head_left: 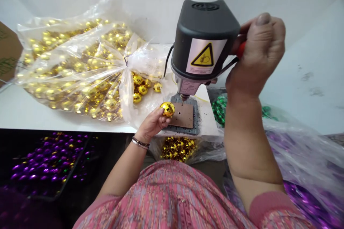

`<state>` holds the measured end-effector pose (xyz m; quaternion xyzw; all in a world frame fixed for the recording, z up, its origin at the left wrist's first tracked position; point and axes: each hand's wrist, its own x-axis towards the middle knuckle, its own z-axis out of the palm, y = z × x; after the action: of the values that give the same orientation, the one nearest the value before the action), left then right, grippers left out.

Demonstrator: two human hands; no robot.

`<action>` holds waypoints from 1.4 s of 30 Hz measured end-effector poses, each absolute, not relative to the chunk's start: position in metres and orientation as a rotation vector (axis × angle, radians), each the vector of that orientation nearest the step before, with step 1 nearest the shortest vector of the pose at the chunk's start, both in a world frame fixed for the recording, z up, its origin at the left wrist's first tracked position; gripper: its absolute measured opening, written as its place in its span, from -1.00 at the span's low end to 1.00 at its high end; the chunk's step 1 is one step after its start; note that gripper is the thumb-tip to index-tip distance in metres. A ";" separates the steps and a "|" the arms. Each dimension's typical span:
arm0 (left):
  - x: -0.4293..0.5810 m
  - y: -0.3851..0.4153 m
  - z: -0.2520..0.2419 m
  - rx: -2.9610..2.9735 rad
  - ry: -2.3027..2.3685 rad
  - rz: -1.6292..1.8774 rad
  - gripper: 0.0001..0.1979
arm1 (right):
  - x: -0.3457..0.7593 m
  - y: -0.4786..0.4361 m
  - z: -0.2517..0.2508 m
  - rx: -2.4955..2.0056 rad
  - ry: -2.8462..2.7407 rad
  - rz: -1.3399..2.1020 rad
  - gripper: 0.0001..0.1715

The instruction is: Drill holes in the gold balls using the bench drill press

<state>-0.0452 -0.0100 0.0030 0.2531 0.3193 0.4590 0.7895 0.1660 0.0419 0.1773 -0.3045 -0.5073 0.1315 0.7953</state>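
My left hand (155,121) pinches a shiny gold disco-ball bauble (168,109), held just left of the drill bit (182,102). My right hand (259,48) is wrapped round the red-knobbed lever (242,49) on the right side of a small drill press (205,32). The drill press has a dark motor housing with a yellow warning label. Below the bit lies a brown board (185,118) with a small hole, on a grey metal base (196,114) strewn with dark shavings. The bit is above the board, apart from the bauble.
A big clear bag (77,64) of gold baubles fills the table's left, with several loose gold baubles (142,89) by its mouth. More gold baubles (178,148) sit in a bag below the table edge. Purple baubles (51,161) lie low left; green ones (220,109) and purple bags (303,200) are at right.
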 end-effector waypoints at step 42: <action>-0.001 0.009 0.009 1.727 1.434 0.653 -0.31 | 0.163 0.064 0.182 -0.618 -1.038 0.265 -0.43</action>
<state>-0.0006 0.0089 0.0086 0.6797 0.5646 0.2572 0.3911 0.1628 0.0637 0.1823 -0.2896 -0.4867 0.1241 0.8148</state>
